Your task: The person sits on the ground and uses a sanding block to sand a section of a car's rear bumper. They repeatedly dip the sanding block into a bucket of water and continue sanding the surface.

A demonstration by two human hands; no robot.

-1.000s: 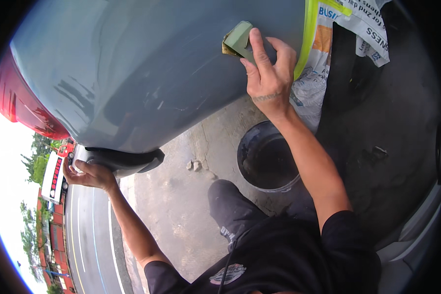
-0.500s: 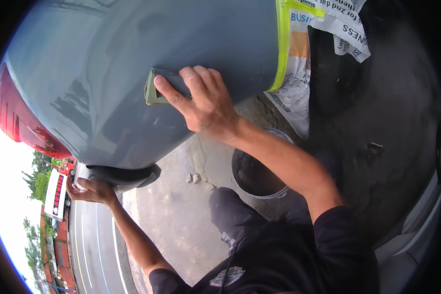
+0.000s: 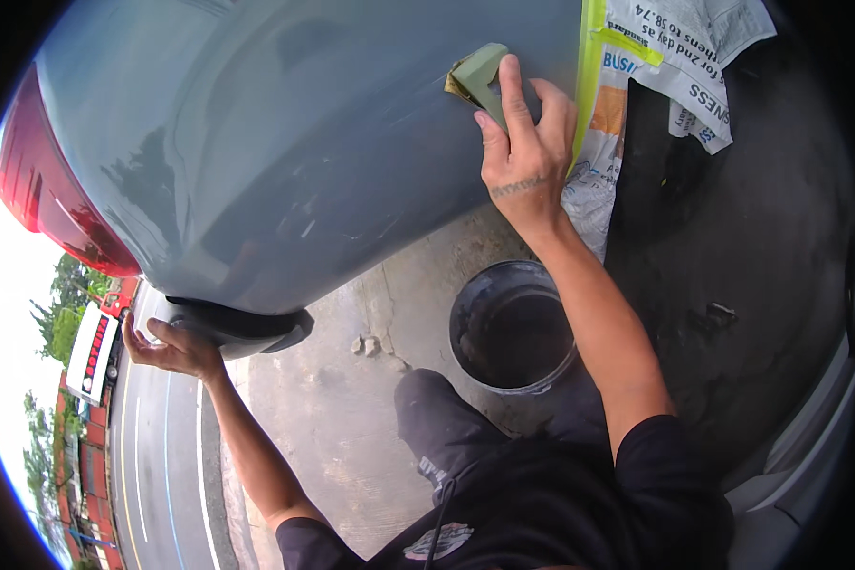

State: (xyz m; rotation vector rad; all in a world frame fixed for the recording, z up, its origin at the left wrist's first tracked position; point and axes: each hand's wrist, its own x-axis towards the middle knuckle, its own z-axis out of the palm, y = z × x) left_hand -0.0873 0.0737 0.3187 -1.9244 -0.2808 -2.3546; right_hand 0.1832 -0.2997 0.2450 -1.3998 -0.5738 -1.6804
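Note:
My right hand (image 3: 530, 152) grips a folded green abrasive sheet (image 3: 480, 68), apparently around a dark block, on the grey car body panel (image 3: 285, 142) near its taped edge. Yellow-green tape (image 3: 588, 66) holds newspaper (image 3: 670, 47) along that panel's right side. Faint scratches mark the grey paint. My left hand (image 3: 176, 347), fingers apart and loosely curled, rests at the end of a black lower trim piece (image 3: 247, 323) below the red tail light (image 3: 66, 209).
A dark bucket (image 3: 511, 328) stands on the concrete floor (image 3: 304, 408) below the panel, beside my knee (image 3: 437, 408). A road (image 3: 161, 456) with a white truck (image 3: 93, 351), trees and red structures lies at left. A dark wheel-well area (image 3: 731, 218) fills the right.
My right hand with the abrasive swept left and down across the panel half a second ago, and is now back up and right near the tape. My left hand stays at the trim.

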